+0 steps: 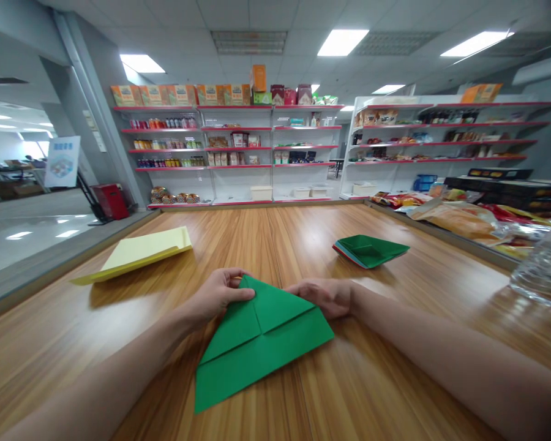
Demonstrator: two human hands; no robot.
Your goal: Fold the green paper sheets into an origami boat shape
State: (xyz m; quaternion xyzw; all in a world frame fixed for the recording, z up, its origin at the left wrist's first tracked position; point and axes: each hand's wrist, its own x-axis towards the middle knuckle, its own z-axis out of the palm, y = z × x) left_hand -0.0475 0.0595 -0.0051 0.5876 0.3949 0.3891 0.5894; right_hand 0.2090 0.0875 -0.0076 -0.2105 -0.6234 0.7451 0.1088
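A green sheet of paper [257, 343], folded to a point at its far end, lies on the wooden table [349, 392] in front of me. My left hand [218, 294] pinches the left side of the point, thumb on top and fingers curled under the edge. Pressing flat on the right slanted fold is my right hand [324, 296], fingers together. Both hands touch the paper.
A stack of yellow paper [142, 251] lies at the left. Folded green paper boats [370, 250] sit at the right, beyond my hands. A clear plastic bottle [544, 269] and snack packets [459, 217] are at the far right. Store shelves [239, 150] stand behind.
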